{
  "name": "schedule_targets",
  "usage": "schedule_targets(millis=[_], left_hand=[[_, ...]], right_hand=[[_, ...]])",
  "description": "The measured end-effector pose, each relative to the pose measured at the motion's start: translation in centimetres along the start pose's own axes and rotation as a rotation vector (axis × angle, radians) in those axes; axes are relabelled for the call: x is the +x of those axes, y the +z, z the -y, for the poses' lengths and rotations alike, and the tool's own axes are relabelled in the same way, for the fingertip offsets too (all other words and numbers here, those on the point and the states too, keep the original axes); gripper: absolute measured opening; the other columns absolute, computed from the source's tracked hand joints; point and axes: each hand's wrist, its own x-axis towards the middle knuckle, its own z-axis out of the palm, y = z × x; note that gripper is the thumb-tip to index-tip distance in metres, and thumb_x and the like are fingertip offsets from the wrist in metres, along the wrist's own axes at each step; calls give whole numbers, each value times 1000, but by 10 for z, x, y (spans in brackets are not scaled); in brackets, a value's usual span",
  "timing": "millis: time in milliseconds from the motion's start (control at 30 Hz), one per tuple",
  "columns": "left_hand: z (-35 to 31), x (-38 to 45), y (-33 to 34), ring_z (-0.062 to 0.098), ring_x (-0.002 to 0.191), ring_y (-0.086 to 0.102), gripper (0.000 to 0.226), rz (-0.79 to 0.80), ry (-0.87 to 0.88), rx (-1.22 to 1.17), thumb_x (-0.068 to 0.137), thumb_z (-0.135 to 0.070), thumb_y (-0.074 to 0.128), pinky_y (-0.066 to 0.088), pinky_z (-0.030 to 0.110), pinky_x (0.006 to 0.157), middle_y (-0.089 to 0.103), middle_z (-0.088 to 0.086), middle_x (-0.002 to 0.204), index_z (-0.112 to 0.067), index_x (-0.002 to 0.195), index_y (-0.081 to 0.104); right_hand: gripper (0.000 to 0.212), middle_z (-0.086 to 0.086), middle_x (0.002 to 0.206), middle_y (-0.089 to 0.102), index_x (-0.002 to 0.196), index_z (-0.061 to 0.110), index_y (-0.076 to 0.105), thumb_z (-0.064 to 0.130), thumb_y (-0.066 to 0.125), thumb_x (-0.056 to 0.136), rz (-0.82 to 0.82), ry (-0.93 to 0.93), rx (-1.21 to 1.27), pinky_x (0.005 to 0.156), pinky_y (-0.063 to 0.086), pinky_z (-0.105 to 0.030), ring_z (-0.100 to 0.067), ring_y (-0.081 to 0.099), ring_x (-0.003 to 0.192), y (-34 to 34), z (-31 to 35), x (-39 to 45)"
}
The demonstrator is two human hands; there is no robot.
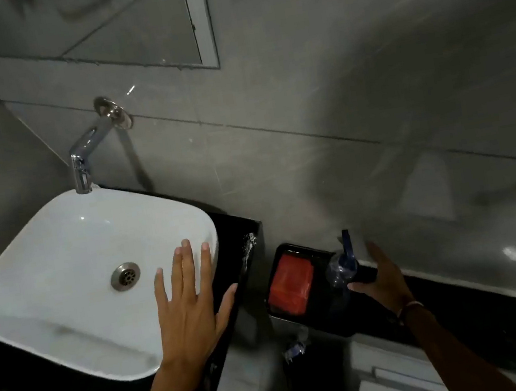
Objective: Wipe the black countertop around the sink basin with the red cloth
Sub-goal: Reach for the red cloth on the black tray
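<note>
The fingers [190,265] of the left hand [188,309] are spreading wide and flat, holding nothing, with the fingertips lying over the right rim of the white sink basin [58,258] and the thumb reaching out over the black surface [240,241] just beside it. The left forearm is coming up from the bottom edge across the dark front strip of that surface.

The fingers [360,287] of the right hand [385,280] are curling around the dark body of a spray bottle [344,269], gripping it; its clear neck and blue trigger are pointing up toward the wall. A thin band is sitting on the right wrist. The bottle is standing at the right end of a black tray [273,271], and the red cloth [292,285] is lying folded in the left part of that tray, just beside the bottle and apart from both hands. The tray is resting on a lower dark ledge to the right of the basin's surface.

Wet streaks are glinting on the black surface near its right edge. A chrome tap [84,161] is sticking out of the grey tiled wall over the back of the basin, and a mirror [124,27] is hanging above it.
</note>
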Motion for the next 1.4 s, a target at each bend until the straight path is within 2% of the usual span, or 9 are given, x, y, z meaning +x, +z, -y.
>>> schedule_targets(millis=[67, 167, 333, 467, 800, 933, 1067, 1167, 1400], left_hand=[[0, 5, 0, 34, 157, 29, 82, 62, -20, -2, 100, -64, 31, 34, 63, 122, 22, 19, 172, -13, 165, 20], [4, 4, 10, 32, 158, 28, 82, 23, -11, 48, 101, -64, 30, 33, 62, 123, 22, 17, 173, -15, 165, 18], [5, 6, 18, 30, 159, 24, 82, 23, -20, 73, 101, -63, 33, 30, 60, 125, 20, 16, 173, -15, 165, 17], [7, 9, 21, 32, 159, 25, 82, 50, -35, 73, 101, -62, 36, 30, 61, 125, 22, 17, 173, -13, 165, 19], [6, 20, 20, 35, 156, 32, 78, 28, -2, 122, 102, -58, 35, 36, 63, 121, 28, 19, 170, -9, 162, 27], [7, 23, 23, 34, 157, 29, 79, 19, -10, 115, 103, -61, 30, 33, 63, 123, 25, 18, 171, -11, 163, 24], [11, 24, 31, 31, 161, 19, 81, 65, -22, 111, 103, -65, 22, 23, 60, 129, 17, 15, 174, -14, 165, 16], [14, 25, 39, 30, 162, 16, 83, 94, -26, 105, 101, -65, 25, 19, 58, 130, 14, 15, 175, -14, 166, 12], [16, 26, 47, 28, 162, 13, 85, 75, -41, 63, 101, -66, 25, 16, 57, 131, 12, 14, 175, -15, 166, 7]], right_hand=[[104, -7, 155, 50, 154, 20, 39, -3, 90, 68, 71, -42, 17, 114, 43, -33, -27, 49, 142, 8, 7, 18], [91, -12, 146, 59, 151, 20, 41, -4, 85, 75, 135, -69, 12, 87, 54, -11, -22, 64, 123, 28, 13, 44], [55, -13, 137, 64, 146, 9, 51, 17, 69, 95, -34, -289, -144, 104, 56, -36, -27, 66, 121, 50, 12, 57], [40, -15, 122, 65, 135, 4, 61, 21, 63, 99, -125, -316, -83, 96, 45, -17, -29, 67, 111, 62, 10, 58], [62, -7, 153, 47, 153, 12, 44, 34, 64, 98, 24, -307, -174, 113, 47, -32, -23, 54, 136, 82, -2, 59], [53, -9, 134, 64, 145, 14, 50, 39, 61, 99, 3, -223, -133, 93, 53, -28, -25, 67, 115, 78, 5, 57], [36, -14, 89, 72, 107, 8, 67, 42, 65, 96, 273, -130, -220, 78, 61, -47, -31, 72, 84, 69, -1, 48], [36, 1, 69, 60, 84, 15, 61, 49, 61, 97, 477, -51, -327, 69, 55, -39, -20, 63, 67, 69, -10, 33], [53, -4, 83, 63, 95, 10, 64, 62, 49, 97, 519, -7, -575, 80, 58, -39, -31, 71, 88, 77, -16, 20]])
